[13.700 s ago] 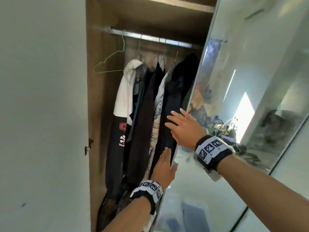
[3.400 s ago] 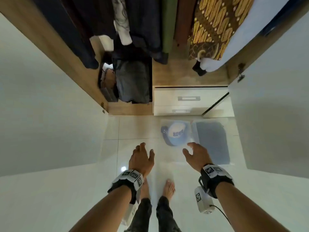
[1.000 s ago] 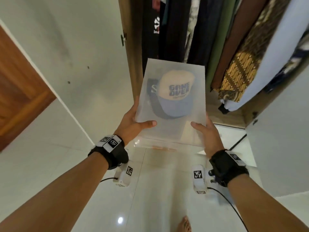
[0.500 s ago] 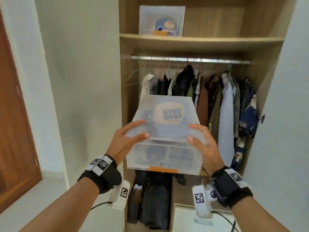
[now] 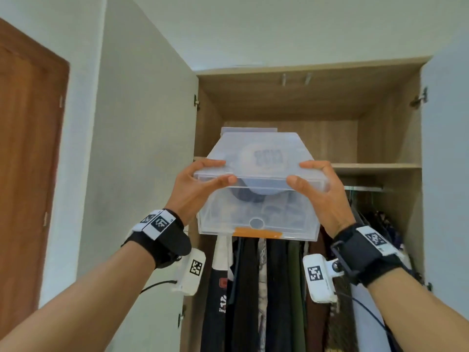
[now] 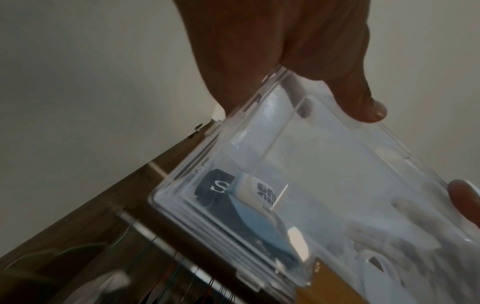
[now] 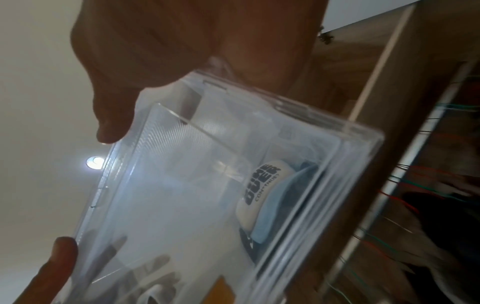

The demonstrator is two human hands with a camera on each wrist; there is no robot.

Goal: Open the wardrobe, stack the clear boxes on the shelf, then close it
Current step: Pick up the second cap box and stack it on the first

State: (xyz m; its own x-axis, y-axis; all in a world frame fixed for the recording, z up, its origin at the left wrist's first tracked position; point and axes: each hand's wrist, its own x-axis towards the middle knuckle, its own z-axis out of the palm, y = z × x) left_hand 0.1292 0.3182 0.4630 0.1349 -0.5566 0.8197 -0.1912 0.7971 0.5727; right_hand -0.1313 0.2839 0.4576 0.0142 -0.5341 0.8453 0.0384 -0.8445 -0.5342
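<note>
Both hands hold a clear box [image 5: 258, 207] with a cap inside, raised in front of the open wardrobe at the height of the upper shelf [image 5: 375, 165]. My left hand [image 5: 223, 171] grips its left top edge, thumb on the front and fingers over the lid. My right hand [image 5: 299, 172] grips the right top edge the same way. Behind it, only the top edge of another clear box [image 5: 248, 130] on the shelf shows. The wrist views show the held box [image 6: 324, 185] [image 7: 207, 195] from below, with the cap's lettering visible.
Clothes [image 5: 266, 288] hang from a rail [image 5: 363, 188] under the shelf. The wardrobe's left door [image 5: 142, 174] and right door [image 5: 446, 174] stand open on either side. A brown room door [image 5: 25, 174] is at the far left.
Both hands have lifted the clear box from chest height up to the level of the upper shelf, closer to the wardrobe. It now hides most of the box on the shelf.
</note>
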